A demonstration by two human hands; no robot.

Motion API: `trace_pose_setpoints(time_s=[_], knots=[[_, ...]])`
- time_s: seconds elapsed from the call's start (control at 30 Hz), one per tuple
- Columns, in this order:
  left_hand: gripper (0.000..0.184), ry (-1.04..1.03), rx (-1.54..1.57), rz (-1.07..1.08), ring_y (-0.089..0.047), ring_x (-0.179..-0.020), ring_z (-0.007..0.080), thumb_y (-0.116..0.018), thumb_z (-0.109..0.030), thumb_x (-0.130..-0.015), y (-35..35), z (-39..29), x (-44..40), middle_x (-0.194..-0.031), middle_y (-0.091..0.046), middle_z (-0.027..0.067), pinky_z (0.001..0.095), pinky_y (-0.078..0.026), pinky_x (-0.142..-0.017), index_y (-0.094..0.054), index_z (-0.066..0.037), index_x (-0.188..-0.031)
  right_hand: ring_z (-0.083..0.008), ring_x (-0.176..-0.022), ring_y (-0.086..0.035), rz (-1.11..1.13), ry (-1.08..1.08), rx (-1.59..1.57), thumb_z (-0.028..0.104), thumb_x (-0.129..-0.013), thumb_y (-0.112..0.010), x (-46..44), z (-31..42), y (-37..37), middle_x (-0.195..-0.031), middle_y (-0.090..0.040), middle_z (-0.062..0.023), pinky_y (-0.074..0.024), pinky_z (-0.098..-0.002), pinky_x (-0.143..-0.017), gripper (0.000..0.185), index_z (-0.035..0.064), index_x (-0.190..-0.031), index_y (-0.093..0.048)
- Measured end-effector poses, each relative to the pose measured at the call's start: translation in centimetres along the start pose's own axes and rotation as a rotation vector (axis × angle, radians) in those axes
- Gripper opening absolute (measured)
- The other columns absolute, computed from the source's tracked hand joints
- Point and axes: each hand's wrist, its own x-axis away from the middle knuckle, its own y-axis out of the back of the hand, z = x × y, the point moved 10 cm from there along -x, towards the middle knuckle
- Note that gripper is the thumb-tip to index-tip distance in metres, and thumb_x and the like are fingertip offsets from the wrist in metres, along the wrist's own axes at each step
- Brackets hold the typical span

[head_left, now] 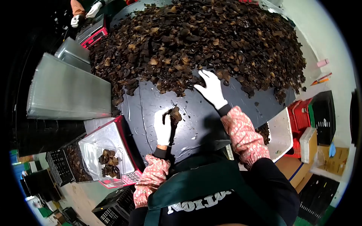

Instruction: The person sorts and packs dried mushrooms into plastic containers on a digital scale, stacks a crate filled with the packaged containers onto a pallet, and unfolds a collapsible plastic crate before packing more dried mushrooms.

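Note:
My left hand (162, 127), in a white glove, grips a brown wood ear mushroom (175, 114) between thumb and fingers, low over the dark grey tabletop (152, 100). My right hand (213, 90), also gloved in white, is at the near edge of a large heap of dried wood ear mushrooms (196, 41). Its fingers are spread and I see nothing held in them. To the left of my left hand, a clear plastic box (88, 150) with several mushroom pieces (109, 162) rests on a red-framed weighing scale (130, 177).
Stacked clear plastic boxes (68, 88) stand at the left edge. Beyond them are another red scale (94, 37) and a co-worker's white-gloved hands (94, 9). A white bin (281, 132), red crates (299, 116) and cardboard boxes (290, 169) are at the right. A black crate (113, 205) sits below left.

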Motion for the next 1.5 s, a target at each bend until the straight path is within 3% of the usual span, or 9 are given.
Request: trace_pose_setpoints(time_s=[0.17,0.37,0.5,0.77,0.87,1.03,1.13,1.33,1.5], knots=[[0.039,-0.189,-0.205,-0.113,-0.057,-0.111,0.0323,-0.054,0.002,-0.087,-0.2,-0.5,-6.0,-0.115,-0.059,0.0176,0.0375,-0.045,-0.099,-0.058,-0.003,-0.125,-0.0498,-0.137,-0.033,0.264,0.024,0.154,0.052,-0.072,-0.077,-6.2,5.6,-5.7,-0.152,-0.038,-0.0174,-0.0403,-0.0569,-0.104,0.082,0.0294,-0.144,-0.045],[0.071,0.066,-0.419,0.087,-0.056,-0.106,0.0379,-0.061,-0.009,-0.081,-3.8,1.3,-10.8,-0.116,-0.052,0.0198,0.0423,-0.049,-0.089,-0.042,-0.025,-0.147,-0.0299,-0.111,-0.053,0.403,0.284,0.061,0.028,-0.081,-0.067,-2.8,9.4,-8.0,-0.119,-0.059,-0.0080,-0.0464,-0.0457,-0.087,0.032,0.0218,-0.112,-0.067],[0.027,0.005,-0.397,0.201,-0.058,-0.096,0.0369,-0.062,-0.011,-0.081,-4.3,0.9,-7.4,-0.103,-0.056,0.0157,0.0419,-0.050,-0.081,-0.060,-0.012,-0.108,-0.0318,-0.114,-0.054,0.183,0.402,-0.067,0.022,-0.084,-0.064,3.4,10.6,-2.7,-0.116,-0.063,-0.0064,-0.0406,-0.0451,-0.098,0.029,0.0199,-0.113,-0.069],[0.008,-0.180,-0.492,-0.024,-0.057,-0.090,0.0322,-0.064,-0.007,-0.083,3.2,-2.5,1.1,-0.092,-0.061,0.0128,0.0421,-0.043,-0.083,-0.063,-0.006,-0.091,-0.0353,-0.111,-0.059,0.058,0.236,-0.264,0.014,-0.073,-0.072,7.2,4.5,3.4,-0.112,-0.068,-0.0093,-0.0448,-0.0496,-0.096,0.013,0.0157,-0.085,-0.077],[0.008,-0.187,-0.474,-0.102,-0.057,-0.092,0.0326,-0.065,-0.009,-0.084,4.8,-1.9,1.6,-0.096,-0.062,0.0139,0.0422,-0.042,-0.085,-0.060,-0.005,-0.089,-0.0357,-0.104,-0.062,-0.187,0.261,-0.086,0.019,-0.077,-0.075,6.0,2.9,4.2,-0.108,-0.069,-0.0141,-0.0481,-0.0455,-0.093,0.021,0.0104,-0.096,-0.075],[0.066,-0.155,-0.495,-0.001,-0.053,-0.112,0.0347,-0.075,-0.024,-0.078,3.6,-2.6,1.9,-0.125,-0.056,0.0189,0.0427,-0.042,-0.097,-0.050,-0.005,-0.137,-0.0372,-0.124,-0.051,0.150,0.216,-0.124,0.039,-0.078,-0.074,2.5,6.9,-1.4,-0.132,-0.057,-0.0167,-0.0410,-0.0485,-0.103,0.055,0.0156,-0.127,-0.063],[0.071,-0.190,-0.646,0.205,-0.050,-0.119,0.0371,-0.079,-0.030,-0.074,0.3,-3.0,2.8,-0.130,-0.053,0.0185,0.0455,-0.040,-0.102,-0.052,-0.014,-0.137,-0.0378,-0.134,-0.041,0.402,0.383,0.102,0.048,-0.078,-0.071,5.7,11.4,-5.2,-0.144,-0.048,-0.0149,-0.0289,-0.0573,-0.111,0.066,0.0220,-0.136,-0.056],[0.020,-0.182,-0.473,0.006,-0.057,-0.103,0.0323,-0.069,-0.018,-0.083,1.6,-1.9,4.2,-0.111,-0.059,0.0129,0.0403,-0.046,-0.089,-0.064,-0.008,-0.100,-0.0312,-0.096,-0.063,0.012,0.428,-0.129,0.012,-0.072,-0.070,8.3,9.1,1.4,-0.092,-0.068,-0.0097,-0.0500,-0.0433,-0.083,0.015,0.0082,-0.087,-0.072],[0.019,0.030,-0.279,-0.019,-0.058,-0.096,0.0317,-0.069,-0.014,-0.086,3.3,1.8,4.1,-0.103,-0.059,0.0142,0.0379,-0.047,-0.085,-0.060,-0.004,-0.099,-0.0376,-0.110,-0.059,-0.091,0.176,-0.150,0.018,-0.073,-0.076,9.8,3.5,4.6,-0.108,-0.067,-0.0127,-0.0468,-0.0467,-0.095,0.028,0.0064,-0.098,-0.073]])
